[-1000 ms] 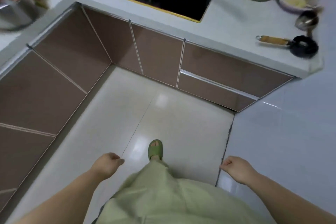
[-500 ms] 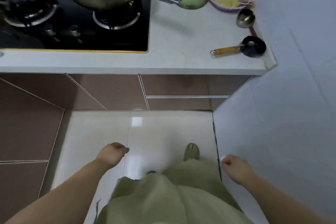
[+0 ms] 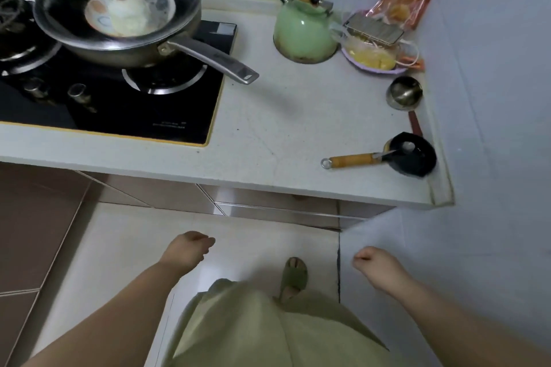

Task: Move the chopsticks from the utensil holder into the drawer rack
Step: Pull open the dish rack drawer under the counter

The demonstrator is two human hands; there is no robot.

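Observation:
No chopsticks and no utensil holder appear in this view. A shut brown drawer front [image 3: 286, 211] with a metal strip sits under the white counter [image 3: 268, 134], partly hidden by the counter's edge. My left hand [image 3: 186, 250] hangs low over the floor, fingers loosely curled, holding nothing. My right hand [image 3: 374, 267] hangs at the same height near the wall, curled into a loose fist, also with nothing in it. Both hands are well below the counter's edge.
A steel pan [image 3: 119, 18] with a plate inside sits on the black hob [image 3: 167, 116]. A green kettle [image 3: 304, 30], a food bowl [image 3: 375, 58], a metal ladle [image 3: 404, 94] and a black ladle [image 3: 413, 153] stand at the counter's right. The wall [image 3: 492, 128] closes the right side.
The view has swung right and come closer to the counter, which now fills the upper frame. Both hands stay low and curled, holding nothing.

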